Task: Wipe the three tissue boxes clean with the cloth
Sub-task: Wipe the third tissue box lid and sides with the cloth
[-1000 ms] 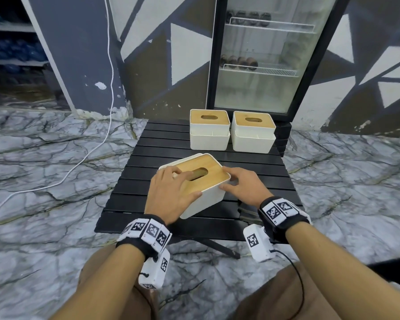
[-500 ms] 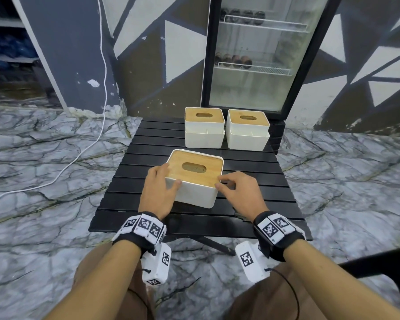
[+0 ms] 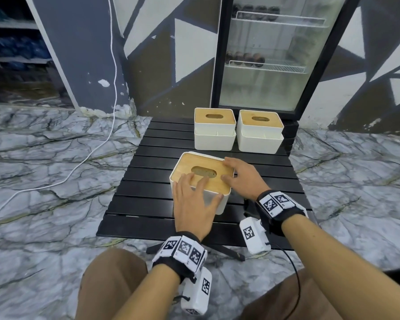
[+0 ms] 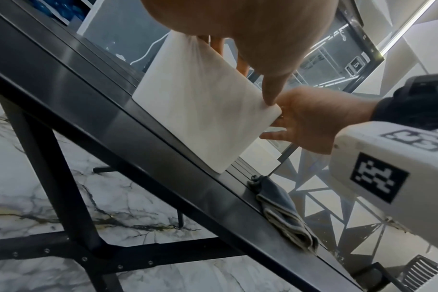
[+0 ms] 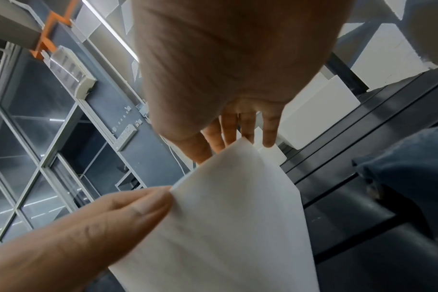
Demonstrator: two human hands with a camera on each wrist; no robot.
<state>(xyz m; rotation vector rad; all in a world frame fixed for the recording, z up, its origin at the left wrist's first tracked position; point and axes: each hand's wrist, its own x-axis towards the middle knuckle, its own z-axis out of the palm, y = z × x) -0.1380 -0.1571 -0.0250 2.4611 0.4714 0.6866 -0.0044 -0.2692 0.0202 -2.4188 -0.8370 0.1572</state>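
Note:
The near tissue box [image 3: 202, 168], white with a wooden slotted lid, stands on the black slatted table [image 3: 146, 204]. My left hand [image 3: 195, 192] wraps over its front edge, fingers on the lid and thumb [image 4: 273, 92] against the front corner. My right hand [image 3: 239, 176] lies on the lid's right side with straight fingers [image 5: 248, 126]. Two more tissue boxes [image 3: 215, 130] [image 3: 260, 132] stand side by side at the table's back. The grey-blue cloth [image 4: 285, 219] lies folded on the table's front edge, below my right wrist; neither hand touches it.
A glass-door fridge [image 3: 270, 54] stands right behind the table. A white cable [image 3: 79, 162] runs across the marble floor to the left. My knees are just under the table's front edge.
The near box has been turned and set further back on the table. My left hand moved from its left side to its front, my right hand up onto the lid.

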